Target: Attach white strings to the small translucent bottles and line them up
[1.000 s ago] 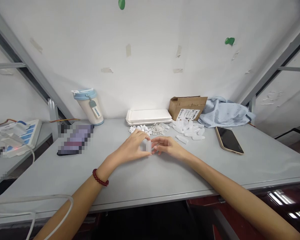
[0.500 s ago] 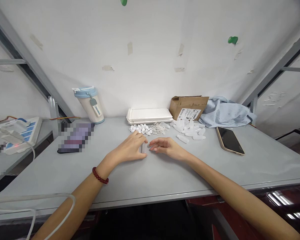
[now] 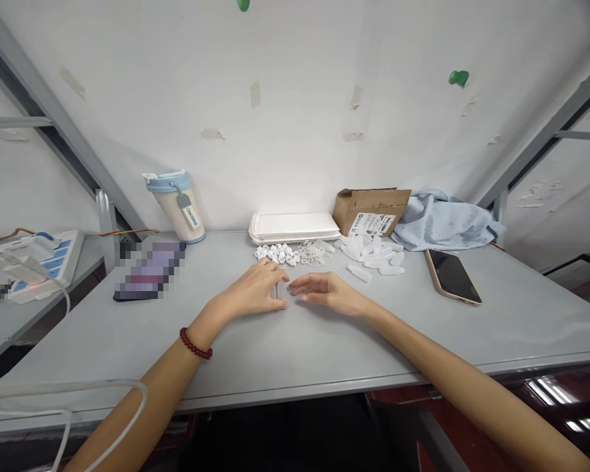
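My left hand (image 3: 256,290) is closed around a small translucent plastic tube (image 3: 278,290), held upright between thumb and fingers just above or on the grey table. Part of the tube is hidden behind the fingers. Just to its right, my right hand (image 3: 328,293) hovers with fingers curved and thumb apart, nothing visible in it. Behind the hands lie a heap of small white caps (image 3: 277,254), a pile of thin whitish pieces (image 3: 314,252) and a loose spread of translucent plastic tubes (image 3: 371,252).
A stack of white trays (image 3: 295,226) and an opened cardboard box (image 3: 371,211) stand against the wall. On the right are a phone (image 3: 453,276) and a light blue cloth (image 3: 445,219). A tumbler (image 3: 177,206) stands at the left; a white cable (image 3: 145,400) loops over my left forearm.
My left hand has shifted very slightly left with the tube. My right thumb and fingers have parted a little more.
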A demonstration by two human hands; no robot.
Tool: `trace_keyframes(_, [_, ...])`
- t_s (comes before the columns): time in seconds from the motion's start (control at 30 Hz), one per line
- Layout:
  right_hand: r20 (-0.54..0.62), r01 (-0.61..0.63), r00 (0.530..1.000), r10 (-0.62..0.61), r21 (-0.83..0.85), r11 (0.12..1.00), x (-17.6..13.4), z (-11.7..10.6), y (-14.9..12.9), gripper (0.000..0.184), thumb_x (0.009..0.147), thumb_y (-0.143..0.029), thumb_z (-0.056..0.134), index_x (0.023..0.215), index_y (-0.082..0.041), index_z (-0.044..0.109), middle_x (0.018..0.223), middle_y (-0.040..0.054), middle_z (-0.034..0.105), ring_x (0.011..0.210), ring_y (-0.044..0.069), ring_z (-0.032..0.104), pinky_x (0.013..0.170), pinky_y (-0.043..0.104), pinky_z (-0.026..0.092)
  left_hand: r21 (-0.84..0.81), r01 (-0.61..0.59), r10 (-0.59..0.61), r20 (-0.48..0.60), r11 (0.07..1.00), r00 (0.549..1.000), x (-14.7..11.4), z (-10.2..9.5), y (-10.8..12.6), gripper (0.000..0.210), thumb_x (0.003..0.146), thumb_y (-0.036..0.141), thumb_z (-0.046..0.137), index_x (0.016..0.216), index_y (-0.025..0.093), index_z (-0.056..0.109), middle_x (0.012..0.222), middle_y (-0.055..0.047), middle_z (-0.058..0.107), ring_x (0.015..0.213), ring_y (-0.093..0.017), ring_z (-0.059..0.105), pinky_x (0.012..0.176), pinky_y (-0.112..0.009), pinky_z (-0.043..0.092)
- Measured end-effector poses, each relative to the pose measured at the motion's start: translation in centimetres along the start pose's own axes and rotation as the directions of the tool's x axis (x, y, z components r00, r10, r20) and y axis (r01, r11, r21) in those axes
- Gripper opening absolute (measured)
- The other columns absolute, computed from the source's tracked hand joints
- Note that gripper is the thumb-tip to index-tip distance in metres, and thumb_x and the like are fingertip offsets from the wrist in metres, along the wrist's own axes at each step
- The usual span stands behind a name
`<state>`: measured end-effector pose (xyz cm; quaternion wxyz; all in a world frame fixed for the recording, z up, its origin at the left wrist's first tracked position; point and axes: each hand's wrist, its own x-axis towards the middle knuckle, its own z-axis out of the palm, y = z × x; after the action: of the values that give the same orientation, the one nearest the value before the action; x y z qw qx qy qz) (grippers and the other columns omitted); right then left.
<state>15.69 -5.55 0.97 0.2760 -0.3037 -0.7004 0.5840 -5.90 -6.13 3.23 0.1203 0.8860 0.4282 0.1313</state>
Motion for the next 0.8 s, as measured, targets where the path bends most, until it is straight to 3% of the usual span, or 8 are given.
trace_keyframes(0.17, [0.012, 0.009, 1.0, -0.009, -0.015, 1.0, 0.04, 0.0, 0.05, 0.033, 0.075, -0.03, 0.067, 0.106, -0.018, 0.064, 0.112, 0.0086, 0.065, 0.106, 0.022, 0.059, 0.096, 0.043, 0.044, -0.007, -0.026, 0.026, -0.008, 1.0, 1.0, -0.05, 0.06, -0.15, 0.037, 0.071, 0.039, 0.066, 0.103, 0.021, 0.061, 0.097, -0.006, 0.059, 0.097, -0.025, 0.048, 0.08, -0.036, 0.042])
trace_keyframes(0.6, [0.076, -0.042, 0.996, 0.043, -0.015, 0.999, 0.18, -0.21, 0.09, 0.039, 0.076, -0.027, 0.066, 0.113, -0.017, 0.06, 0.121, 0.011, 0.059, 0.113, 0.022, 0.055, 0.097, 0.041, 0.042, -0.055, 0.051, -0.047, 0.069, 0.997, 0.996, 0.07, -0.14, -0.42, 0.048, 0.07, 0.044, 0.066, 0.111, 0.019, 0.058, 0.101, -0.006, 0.061, 0.101, -0.026, 0.047, 0.083, -0.036, 0.042])
trace_keyframes(0.8, [0.087, -0.053, 0.995, 0.057, -0.038, 0.998, 0.15, -0.1, -0.14, 0.04, 0.077, -0.028, 0.065, 0.115, -0.016, 0.059, 0.121, 0.0118, 0.059, 0.114, 0.022, 0.053, 0.098, 0.041, 0.041, -0.038, 0.039, -0.037, 0.058, 0.999, 0.998, 0.01, 0.07, -0.45, 0.041, 0.071, 0.04, 0.064, 0.106, 0.019, 0.059, 0.101, -0.007, 0.06, 0.102, -0.026, 0.046, 0.082, -0.036, 0.042])
